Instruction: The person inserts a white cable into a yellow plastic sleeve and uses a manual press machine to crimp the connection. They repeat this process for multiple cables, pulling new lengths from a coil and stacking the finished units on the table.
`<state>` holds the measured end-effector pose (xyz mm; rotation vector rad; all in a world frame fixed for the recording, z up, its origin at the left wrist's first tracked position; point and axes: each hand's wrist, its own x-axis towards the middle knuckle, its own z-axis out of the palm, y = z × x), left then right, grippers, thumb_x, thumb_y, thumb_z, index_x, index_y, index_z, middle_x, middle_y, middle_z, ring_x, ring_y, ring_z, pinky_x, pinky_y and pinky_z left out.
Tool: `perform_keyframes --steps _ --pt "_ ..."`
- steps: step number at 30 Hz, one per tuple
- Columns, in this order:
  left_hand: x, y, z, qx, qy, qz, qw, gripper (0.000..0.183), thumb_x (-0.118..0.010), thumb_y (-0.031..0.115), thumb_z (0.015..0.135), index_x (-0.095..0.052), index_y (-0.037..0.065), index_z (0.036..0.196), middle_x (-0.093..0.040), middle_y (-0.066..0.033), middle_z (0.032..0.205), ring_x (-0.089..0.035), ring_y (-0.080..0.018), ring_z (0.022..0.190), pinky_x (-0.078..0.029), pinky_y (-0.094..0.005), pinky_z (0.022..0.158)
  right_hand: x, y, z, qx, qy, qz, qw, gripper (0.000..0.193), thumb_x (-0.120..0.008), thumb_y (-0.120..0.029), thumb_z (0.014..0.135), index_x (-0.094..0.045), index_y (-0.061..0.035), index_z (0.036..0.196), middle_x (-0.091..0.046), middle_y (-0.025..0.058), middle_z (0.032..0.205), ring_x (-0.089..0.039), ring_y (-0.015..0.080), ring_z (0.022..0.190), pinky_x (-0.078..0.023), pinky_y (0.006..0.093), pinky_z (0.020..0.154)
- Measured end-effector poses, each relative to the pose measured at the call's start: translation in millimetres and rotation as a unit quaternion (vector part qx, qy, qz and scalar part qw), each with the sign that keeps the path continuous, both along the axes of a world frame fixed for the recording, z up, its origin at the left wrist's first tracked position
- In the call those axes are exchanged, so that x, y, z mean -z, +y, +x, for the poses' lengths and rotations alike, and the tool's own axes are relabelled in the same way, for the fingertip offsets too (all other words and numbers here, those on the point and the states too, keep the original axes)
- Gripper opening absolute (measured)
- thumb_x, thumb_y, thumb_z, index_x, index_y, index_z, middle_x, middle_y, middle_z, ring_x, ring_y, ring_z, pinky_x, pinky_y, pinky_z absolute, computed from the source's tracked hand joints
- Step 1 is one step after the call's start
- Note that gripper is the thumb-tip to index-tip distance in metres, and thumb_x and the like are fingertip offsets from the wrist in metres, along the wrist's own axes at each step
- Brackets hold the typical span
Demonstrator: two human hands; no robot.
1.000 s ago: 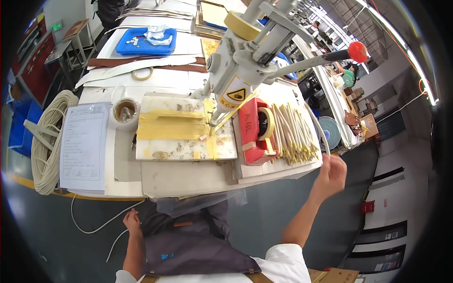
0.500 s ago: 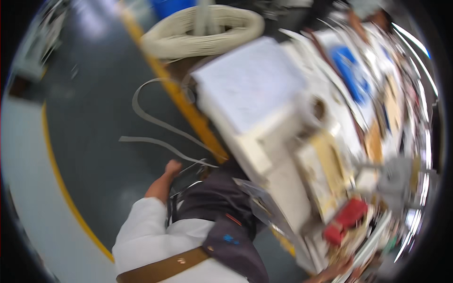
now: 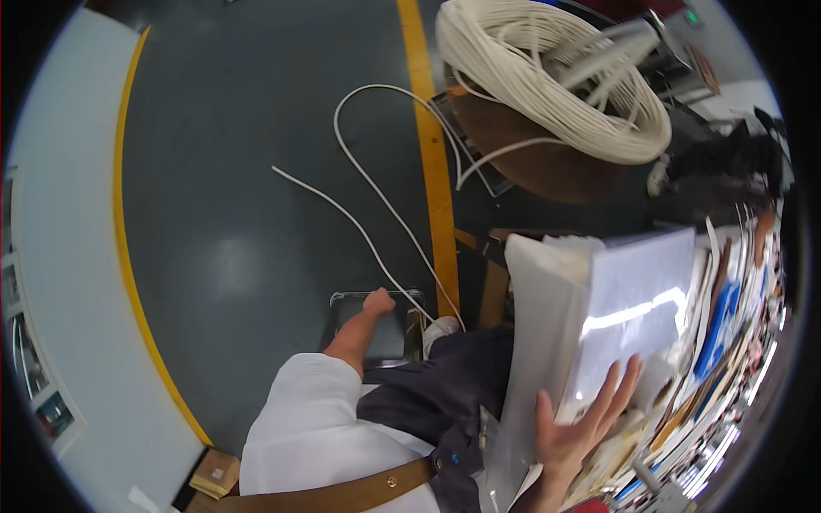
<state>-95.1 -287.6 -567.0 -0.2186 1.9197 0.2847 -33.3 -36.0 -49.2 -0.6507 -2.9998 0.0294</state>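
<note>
My left hand (image 3: 379, 301) is closed at the far rim of a dark, rectangular piece with a metal frame (image 3: 335, 299), low beside my legs. The fingers appear wrapped round the rim, though its kind is unclear. On the right, my right hand (image 3: 590, 419) is spread open, its fingertips over the near part of a glossy sheet in a clear sleeve (image 3: 633, 295). That sheet lies on a stack wrapped in whitish plastic (image 3: 539, 316). A loose white cord (image 3: 363, 227) loops across the floor ahead of my left hand.
A big coil of white cord (image 3: 522, 77) sits on a round brown stand (image 3: 530, 158) at the far right. Yellow lines (image 3: 436, 197) mark the grey floor. A cluttered worktop (image 3: 684, 385) runs along the right. Cartons (image 3: 214, 474) stand at lower left, by a pale wall.
My view has swung right and steadied. My right hand has come up, spread, onto the sleeved sheet's near part. My left hand stays closed at the metal frame.
</note>
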Motion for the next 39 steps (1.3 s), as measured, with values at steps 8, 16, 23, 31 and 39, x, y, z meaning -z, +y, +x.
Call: perform_keyframes --steps 8,16,23,31,39 --pt "59 -10 -52 -0.193 0.042 -0.025 0.98 0.047 -0.062 0.025 0.086 -0.056 0.002 0.126 -0.063 -0.0271 0.125 -0.06 -0.0409 0.119 -0.049 -0.046 0.101 57 21 -27 0.009 -0.083 0.004 0.996 0.09 -0.066 -0.018 0.081 -0.02 0.0002 0.156 -0.018 0.0314 0.159 -0.019 0.0509 0.147 -0.02 0.0592 0.118" --pt "142 21 -33 -0.417 -0.002 -0.031 0.908 0.089 -0.078 0.025 0.074 -0.035 -0.005 0.146 -0.055 -0.0291 0.136 -0.051 -0.0421 0.13 -0.039 -0.0475 0.111 53 10 -33 0.044 -0.092 0.027 0.994 0.089 -0.064 -0.008 0.08 -0.018 0.0018 0.156 -0.021 0.0298 0.159 -0.024 0.0481 0.147 -0.02 0.0562 0.118" --pt "161 41 -8 -0.767 -0.017 0.138 0.627 0.022 -0.071 0.018 0.087 -0.053 0.012 0.098 -0.05 -0.0006 0.063 -0.053 -0.0136 0.05 -0.043 -0.0269 0.045 55 20 -26 0.039 -0.085 0.008 0.996 0.096 -0.069 -0.005 0.073 -0.021 -0.0011 0.155 -0.021 0.032 0.158 -0.023 0.05 0.146 -0.02 0.0585 0.118" --pt "-153 61 -161 -0.581 0.203 0.405 0.676 0.028 -0.046 0.031 0.106 -0.058 0.007 0.113 -0.038 0.0028 0.058 -0.032 -0.0048 0.042 -0.024 -0.0223 0.039 47 23 -25 0.045 -0.055 -0.043 0.997 0.089 -0.076 -0.013 0.071 -0.035 -0.002 0.149 -0.027 0.0337 0.154 -0.028 0.0549 0.141 -0.025 0.0644 0.114" --pt "-402 16 -95 -0.311 0.261 0.603 0.686 0.027 -0.041 0.026 0.108 -0.056 0.004 0.114 -0.048 0.0003 0.064 -0.034 -0.0037 0.046 -0.025 -0.0204 0.042 37 -10 -5 -0.069 0.179 -0.151 0.97 0.064 -0.076 -0.016 0.077 -0.057 -0.0007 0.135 -0.046 0.0259 0.146 -0.044 0.0429 0.137 -0.034 0.0516 0.113"
